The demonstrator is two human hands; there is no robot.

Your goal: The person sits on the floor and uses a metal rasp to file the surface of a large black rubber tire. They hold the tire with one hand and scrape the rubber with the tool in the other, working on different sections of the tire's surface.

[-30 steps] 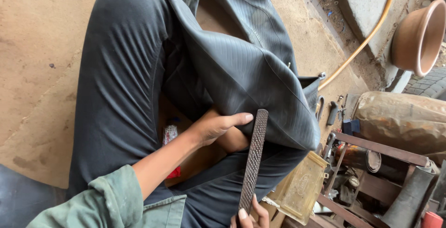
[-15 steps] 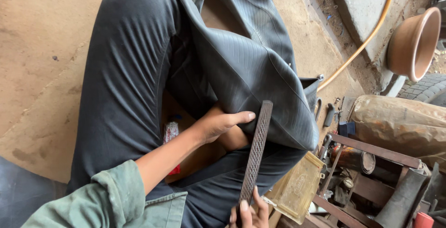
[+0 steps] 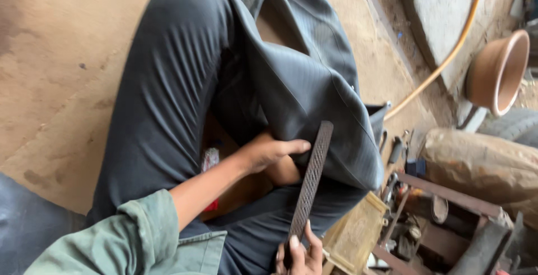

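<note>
While the left hand (image 3: 269,153) pins a dark rubber inner tube (image 3: 302,84) across the lap, the right hand (image 3: 300,255) grips a coarse rasp (image 3: 311,180).
Roughening appears underway; next stroke needs the tube held taut.

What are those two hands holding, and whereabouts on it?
Right hand grips the rasp at its lower end. Left hand presses on the folded inner tube.
</note>
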